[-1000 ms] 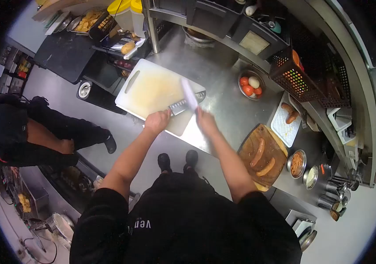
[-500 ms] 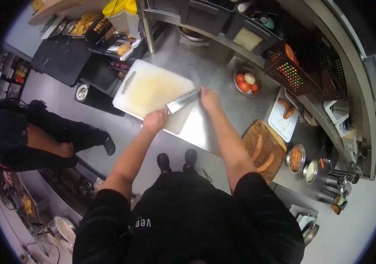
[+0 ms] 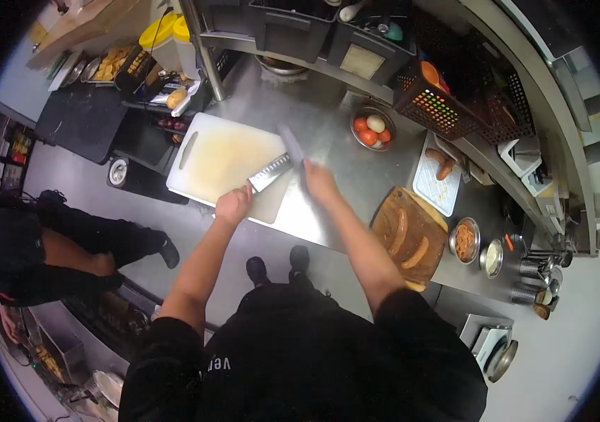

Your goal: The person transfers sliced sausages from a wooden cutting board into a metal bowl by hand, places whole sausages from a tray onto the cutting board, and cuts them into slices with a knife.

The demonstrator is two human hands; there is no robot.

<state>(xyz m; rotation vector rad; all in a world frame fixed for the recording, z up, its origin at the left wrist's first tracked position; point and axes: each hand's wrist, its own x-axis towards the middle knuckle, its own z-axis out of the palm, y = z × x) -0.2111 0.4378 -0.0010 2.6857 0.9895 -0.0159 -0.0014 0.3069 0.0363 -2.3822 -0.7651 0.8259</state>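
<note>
My left hand (image 3: 233,205) is closed round the handle of a kitchen knife with a dimpled blade (image 3: 270,173), which slants up to the right over the lower right of the white cutting board (image 3: 226,151). In my right hand (image 3: 320,182) is a second knife (image 3: 291,143), its blade blurred and pointing up and left. The two blades meet or nearly meet near the board's right edge; whether they touch I cannot tell.
A bowl of tomatoes (image 3: 371,129) stands behind my right hand. To the right are a wooden board with sausages (image 3: 409,243), a white tray (image 3: 437,180) and small metal bowls (image 3: 465,240). A co-worker (image 3: 47,246) is at the left.
The view has shifted, so the counter sits further left. The right-hand knife now leans more to the left across the other blade's tip. Both hands keep their grip.
</note>
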